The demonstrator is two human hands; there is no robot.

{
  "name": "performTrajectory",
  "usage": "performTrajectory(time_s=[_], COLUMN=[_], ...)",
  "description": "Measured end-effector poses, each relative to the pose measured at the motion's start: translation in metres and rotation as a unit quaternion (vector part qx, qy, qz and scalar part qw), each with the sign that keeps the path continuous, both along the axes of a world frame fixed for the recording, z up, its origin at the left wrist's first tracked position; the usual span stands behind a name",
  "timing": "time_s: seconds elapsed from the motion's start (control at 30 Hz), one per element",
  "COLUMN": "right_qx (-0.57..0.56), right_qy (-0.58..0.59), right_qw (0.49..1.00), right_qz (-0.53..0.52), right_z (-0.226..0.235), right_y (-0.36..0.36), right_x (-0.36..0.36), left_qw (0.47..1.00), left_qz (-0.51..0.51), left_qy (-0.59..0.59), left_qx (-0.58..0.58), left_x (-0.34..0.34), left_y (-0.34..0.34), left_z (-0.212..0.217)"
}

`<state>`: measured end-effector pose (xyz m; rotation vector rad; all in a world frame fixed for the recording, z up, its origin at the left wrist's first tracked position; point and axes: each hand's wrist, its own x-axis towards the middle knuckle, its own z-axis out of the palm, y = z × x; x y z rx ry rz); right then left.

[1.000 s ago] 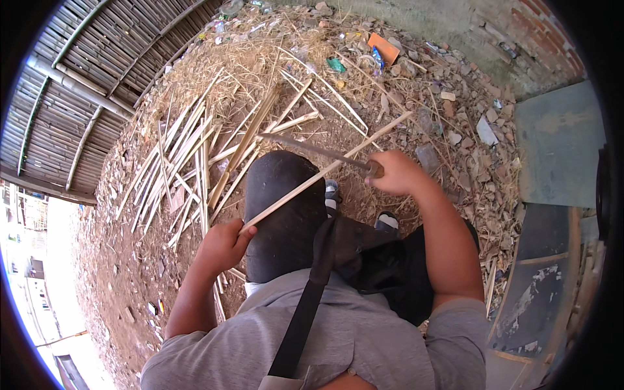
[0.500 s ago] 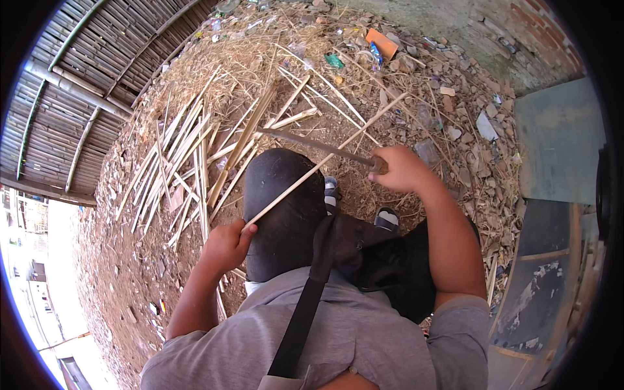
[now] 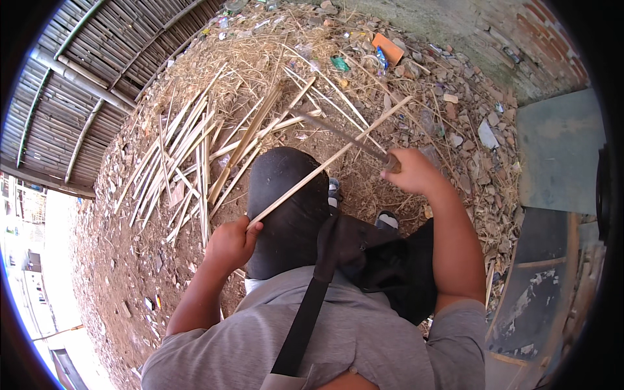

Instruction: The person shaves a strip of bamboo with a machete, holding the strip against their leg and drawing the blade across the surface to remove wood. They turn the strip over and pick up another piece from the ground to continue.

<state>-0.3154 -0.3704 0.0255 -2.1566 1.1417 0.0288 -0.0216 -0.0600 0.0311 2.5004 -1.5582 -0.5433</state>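
Observation:
My left hand (image 3: 233, 244) is closed round the near end of a long pale strip, apparently split bamboo (image 3: 305, 177). The bamboo strip slants across my dark-trousered knee (image 3: 283, 170) and away to the upper right. In my right hand (image 3: 413, 171) is the brown handle of a long-bladed knife (image 3: 339, 134). Its dark blade points to the upper left and crosses the strip beyond my knee; whether its edge touches the strip I cannot tell. Both hands are closed on what they hold.
A loose pile of split strips (image 3: 170, 153) lies on the dirt to the left. Dry straw and rubble cover the ground ahead, with an orange block (image 3: 388, 49) among them. A bamboo-slat panel (image 3: 68, 84) stands at the left, a grey sheet (image 3: 560, 153) at the right.
My right hand and the knife have shifted slightly to the right, and the blade tilts more steeply. The strip has turned a little in my left hand, its broader side now showing.

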Motion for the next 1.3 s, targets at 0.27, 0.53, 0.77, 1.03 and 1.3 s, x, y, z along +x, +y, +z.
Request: performTrajectory(time_s=[0.27, 0.53, 0.77, 1.03, 1.3], right_qx=[-0.004, 0.004, -0.042, 0.000, 0.028], right_qy=[-0.100, -0.037, -0.056, -0.022, -0.019], right_qw=[0.991, 0.999, 0.997, 1.000, 0.998], right_qz=[-0.088, 0.005, 0.008, -0.023, -0.050], right_z=[-0.041, -0.004, -0.026, -0.004, -0.023], right_y=[-0.047, 0.006, -0.038, -0.014, -0.037], right_x=[-0.025, 0.021, -0.019, -0.006, -0.023], left_qw=[0.999, 0.998, 0.999, 0.998, 0.999], left_qz=[-0.003, 0.006, 0.008, -0.006, 0.005], left_qy=[0.006, 0.039, -0.023, -0.041, -0.040], left_qx=[-0.038, -0.039, -0.028, -0.040, -0.024], left_x=[0.001, -0.001, -0.006, -0.005, -0.008], left_y=[0.001, 0.002, 0.001, 0.003, -0.002], left_z=[-0.004, -0.005, -0.003, -0.005, 0.003])
